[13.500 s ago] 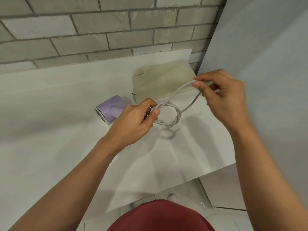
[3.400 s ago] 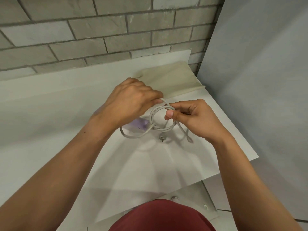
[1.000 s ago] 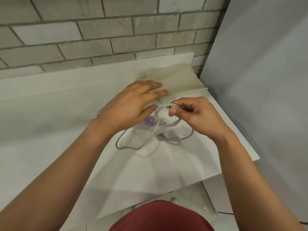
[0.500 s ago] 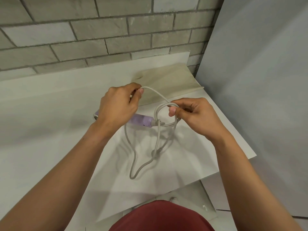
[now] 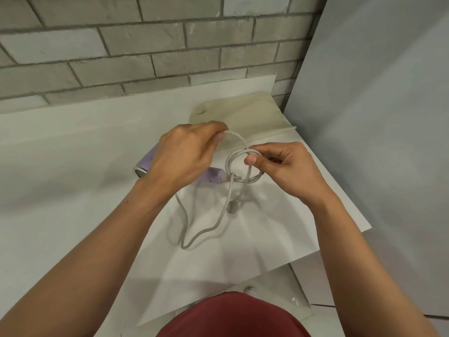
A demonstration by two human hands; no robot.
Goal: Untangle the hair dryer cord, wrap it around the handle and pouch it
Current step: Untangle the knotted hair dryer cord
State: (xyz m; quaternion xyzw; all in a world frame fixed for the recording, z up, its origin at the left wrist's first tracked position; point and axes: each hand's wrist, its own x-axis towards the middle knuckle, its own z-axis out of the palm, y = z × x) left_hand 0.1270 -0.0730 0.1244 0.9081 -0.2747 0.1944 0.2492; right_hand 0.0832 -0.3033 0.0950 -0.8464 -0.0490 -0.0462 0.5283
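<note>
Pinched in left hand point(image 5: 184, 156) fingertips: grey cord point(image 5: 185, 222) strand, held up over lilac hair dryer point(image 5: 213, 175). Gripped between right hand point(image 5: 286, 171) thumb and curled fingers: cord coil at dryer handle end. Noted slack loop and plug point(image 5: 232, 206) below coil, over white table point(image 5: 60, 215). Noted beige pouch point(image 5: 245, 115) flat behind hands, by brick wall point(image 5: 145, 45).

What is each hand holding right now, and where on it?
Both hold the cord. The left hand pinches a stretch just above the hair dryer; the right hand pinches the coiled loops beside the handle's end.
</note>
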